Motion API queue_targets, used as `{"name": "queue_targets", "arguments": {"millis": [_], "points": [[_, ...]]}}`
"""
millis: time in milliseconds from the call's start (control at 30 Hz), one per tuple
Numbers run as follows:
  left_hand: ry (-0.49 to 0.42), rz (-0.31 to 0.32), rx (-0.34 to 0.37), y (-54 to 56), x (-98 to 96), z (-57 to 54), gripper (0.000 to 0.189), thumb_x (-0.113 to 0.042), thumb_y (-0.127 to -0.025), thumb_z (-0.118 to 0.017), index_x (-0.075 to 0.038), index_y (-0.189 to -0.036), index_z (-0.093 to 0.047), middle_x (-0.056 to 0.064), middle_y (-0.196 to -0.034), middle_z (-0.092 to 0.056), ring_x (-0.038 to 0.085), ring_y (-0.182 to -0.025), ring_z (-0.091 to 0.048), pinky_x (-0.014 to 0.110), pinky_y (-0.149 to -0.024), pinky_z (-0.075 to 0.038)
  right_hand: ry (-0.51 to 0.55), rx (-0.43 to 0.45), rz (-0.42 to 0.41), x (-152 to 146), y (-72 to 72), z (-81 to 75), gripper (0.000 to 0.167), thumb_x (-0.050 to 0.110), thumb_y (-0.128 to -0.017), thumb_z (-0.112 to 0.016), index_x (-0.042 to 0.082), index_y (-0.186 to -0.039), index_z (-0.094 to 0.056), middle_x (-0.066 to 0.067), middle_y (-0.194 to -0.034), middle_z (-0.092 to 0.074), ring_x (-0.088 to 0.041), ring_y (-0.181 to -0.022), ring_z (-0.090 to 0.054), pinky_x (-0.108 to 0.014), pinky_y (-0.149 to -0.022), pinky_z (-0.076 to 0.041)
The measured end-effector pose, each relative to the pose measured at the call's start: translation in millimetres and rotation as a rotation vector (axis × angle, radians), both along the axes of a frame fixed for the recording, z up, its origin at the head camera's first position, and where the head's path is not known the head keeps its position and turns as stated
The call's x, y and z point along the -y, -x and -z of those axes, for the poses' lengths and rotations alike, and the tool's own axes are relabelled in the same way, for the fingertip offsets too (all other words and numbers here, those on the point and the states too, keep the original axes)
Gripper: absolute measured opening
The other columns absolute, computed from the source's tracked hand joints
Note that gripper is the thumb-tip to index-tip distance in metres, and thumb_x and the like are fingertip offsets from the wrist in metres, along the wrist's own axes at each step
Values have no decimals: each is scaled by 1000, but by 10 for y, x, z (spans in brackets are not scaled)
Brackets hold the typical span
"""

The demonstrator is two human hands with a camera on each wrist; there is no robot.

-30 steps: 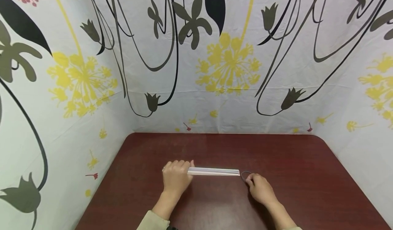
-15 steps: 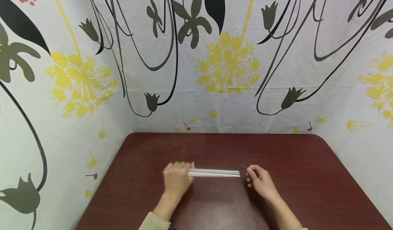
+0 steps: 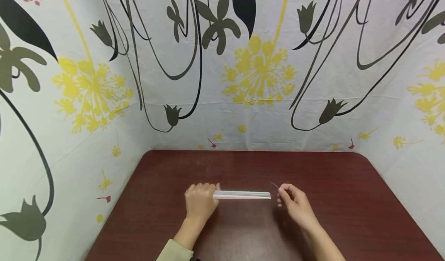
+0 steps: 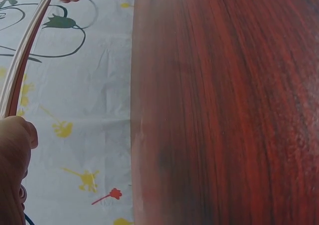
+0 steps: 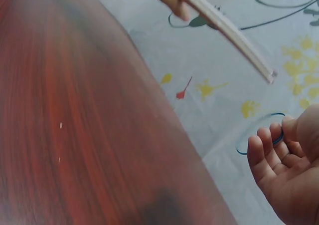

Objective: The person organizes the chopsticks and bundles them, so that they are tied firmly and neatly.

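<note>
Flowery cloth point(image 3: 212, 94) hangs behind the bundle of thin white sticks point(image 3: 242, 195), and a red-brown wood-grain table point(image 3: 243, 168) lies under it. The left hand point(image 3: 200, 201) wraps its fingers round one end of the bundle. Just past the bundle's other end, the right hand point(image 3: 295, 203) pinches a thin blue loop point(image 5: 273, 113), apart from the sticks.

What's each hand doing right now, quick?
Left hand: holding a bundle of pale sticks, fingers curled round it.
Right hand: holding a thin loop, pinched between thumb and fingers.
</note>
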State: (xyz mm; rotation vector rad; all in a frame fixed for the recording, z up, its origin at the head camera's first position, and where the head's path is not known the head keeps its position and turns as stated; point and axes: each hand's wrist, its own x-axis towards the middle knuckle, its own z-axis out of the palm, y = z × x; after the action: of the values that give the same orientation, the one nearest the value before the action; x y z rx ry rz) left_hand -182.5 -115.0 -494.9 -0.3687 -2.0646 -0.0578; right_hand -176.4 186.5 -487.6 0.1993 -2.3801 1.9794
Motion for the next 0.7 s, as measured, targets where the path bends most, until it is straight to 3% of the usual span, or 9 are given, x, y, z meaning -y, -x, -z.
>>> {"name": "queue_targets", "arguments": {"millis": [300,533,700], "points": [[-19,-9,20,-2,8,34,41,-20,-90,-51,-14,-49,-49,-3,-45,-45,16,-37,-37,30,-40,-29,-66,-141,-113,70,-118,-181,15,6,-104,-52,-5,-96,-57,-13,-83,-61,-15,-73,-62,-30,-67,-57],[-36,-40,42,4,46,57,40,-23,-90,-51,-13,-51,-54,-2,-45,-46,17,-37,-40,30,-40,-31,-106,-227,-267,72,-184,-159,10,5,-102,-55,0,-94,-59,-9,-76,-58,-20,-68,-60,-28,-62,-52],[-61,-43,17,15,68,32,42,-23,-92,-51,-13,-52,-55,-1,-45,-46,18,-37,-41,30,-40,-30,-145,-244,-376,93,-223,-99,8,6,-100,-60,10,-92,-61,-2,-76,-58,-9,-66,-54,-27,-57,-48]]}}
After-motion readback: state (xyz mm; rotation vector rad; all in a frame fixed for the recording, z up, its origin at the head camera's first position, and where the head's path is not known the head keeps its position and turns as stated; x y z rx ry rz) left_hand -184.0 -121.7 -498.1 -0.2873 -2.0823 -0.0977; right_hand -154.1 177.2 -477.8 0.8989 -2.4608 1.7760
